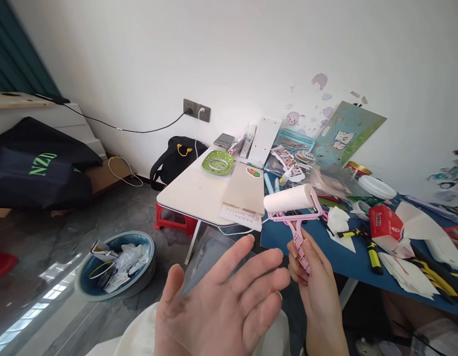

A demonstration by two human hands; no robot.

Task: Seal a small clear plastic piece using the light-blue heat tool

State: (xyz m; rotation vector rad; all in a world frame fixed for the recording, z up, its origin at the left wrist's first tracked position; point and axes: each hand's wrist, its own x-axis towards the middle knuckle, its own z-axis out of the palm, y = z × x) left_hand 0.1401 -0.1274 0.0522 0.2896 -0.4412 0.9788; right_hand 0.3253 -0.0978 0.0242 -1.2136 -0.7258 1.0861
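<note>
My right hand (313,267) is wrapped round the pink handle of a lint roller (290,199), whose white roll points up and to the left over the table's near edge. Palm up, my left hand (225,296) is held out in front of my lap with its fingers spread. Nothing lies on that palm. A clear plastic sheet or bag (206,257) shows behind the left thumb and fingers; whether the hand touches it I cannot tell.
A white table (187,193) carries a green dish (217,162) and a notebook (245,185). On the blue table (325,257) lie tissues, a red box (385,225) and yellow-black tools. A blue basin (149,262) of rubbish stands on the floor, left. Someone's leg shows at the lower right.
</note>
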